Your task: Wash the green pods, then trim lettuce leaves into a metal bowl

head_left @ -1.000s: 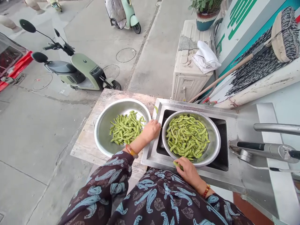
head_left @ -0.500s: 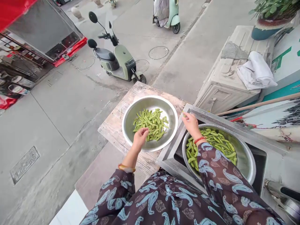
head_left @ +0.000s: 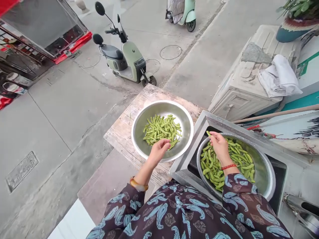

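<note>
A steel bowl [head_left: 136, 141] holding green soybean pods [head_left: 159, 127] stands on a worn wooden table. My left hand [head_left: 159, 152] is over its near rim, thumb and fingers pinched together close to the pods. Whether anything is between those fingertips I cannot make out. To the right, a second, larger steel basin [head_left: 267, 177] sits in the sink with many pods [head_left: 211, 166] lying in water. Above its far left rim, my right hand [head_left: 219, 146] is closed on a single soybean pod [head_left: 208, 133], whose tip sticks out past the fingers.
The sink [head_left: 203, 121] has a metal rim beside the wooden table [head_left: 119, 132]. A faucet [head_left: 299, 209] is at lower right. Beyond stand a green scooter [head_left: 132, 61], an outdoor unit [head_left: 239, 96] with white cloth [head_left: 281, 76], and a long pole [head_left: 281, 111].
My right hand has moved right, from the gap between the bowls to over the basin, with the pod. My left hand has shifted slightly right above its bowl. The view has shifted a little.
</note>
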Demonstrator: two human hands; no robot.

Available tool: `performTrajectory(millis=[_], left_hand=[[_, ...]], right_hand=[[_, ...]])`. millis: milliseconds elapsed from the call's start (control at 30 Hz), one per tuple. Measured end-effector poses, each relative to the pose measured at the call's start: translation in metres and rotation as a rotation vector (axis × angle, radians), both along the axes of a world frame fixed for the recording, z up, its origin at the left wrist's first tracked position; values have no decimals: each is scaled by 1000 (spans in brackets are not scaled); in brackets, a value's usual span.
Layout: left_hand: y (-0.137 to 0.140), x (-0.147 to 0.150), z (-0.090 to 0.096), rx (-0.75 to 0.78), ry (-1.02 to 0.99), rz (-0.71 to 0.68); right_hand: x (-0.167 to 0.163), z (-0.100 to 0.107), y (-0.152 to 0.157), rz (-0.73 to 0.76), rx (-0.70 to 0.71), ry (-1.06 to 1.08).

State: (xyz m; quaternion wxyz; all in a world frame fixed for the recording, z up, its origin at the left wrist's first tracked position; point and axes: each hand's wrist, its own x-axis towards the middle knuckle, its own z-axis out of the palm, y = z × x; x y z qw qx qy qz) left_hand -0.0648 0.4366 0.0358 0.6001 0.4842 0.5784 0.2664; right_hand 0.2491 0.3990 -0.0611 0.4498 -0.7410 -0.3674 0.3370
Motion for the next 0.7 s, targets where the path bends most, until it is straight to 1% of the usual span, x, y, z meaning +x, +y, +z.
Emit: performTrajectory(millis=[33,100,133,167,200,233,300,367,400,433,467,533,600,667,700], left_hand=[[-2,9,0,5,-5,-55],[-7,28,-3,2,-28,-173],[-10,38,-5,-2,-43,-232],[-14,49,-8,-5,-58,-291],[-17,61,-12,-9,-76,-350],[-22,72,-17,-18,-96,-409],[-31,95,-28,-52,-125,-527],[-41,116,-41,-80,-97,-615],[-45,125,-48,-80,-56,-639],[-49,133,-54,-67,-4,-648],[-53,140,-59,-50,46,-647],[-57,149,-67,-32,104,-634],[-58,153,-72,-17,117,-634],[-56,155,-76,17,133,-640],[-54,157,-77,49,149,-645]], right_hand=[[7,3,-23,61,-4,-11],[22,9,-62,262,-34,-94],[32,10,-76,359,-55,-154],[44,11,-86,419,-73,-220],[57,10,-91,429,-91,-289],[71,8,-92,386,-112,-360],[95,0,-83,217,-181,-487],[107,-8,-66,75,-291,-564],[106,-10,-58,55,-346,-586],[100,-12,-52,81,-388,-603],[91,-11,-49,154,-411,-620],[68,-6,-57,380,-396,-653],[47,4,-83,593,-342,-660],[39,14,-117,718,-290,-622],[42,18,-133,753,-267,-589]])
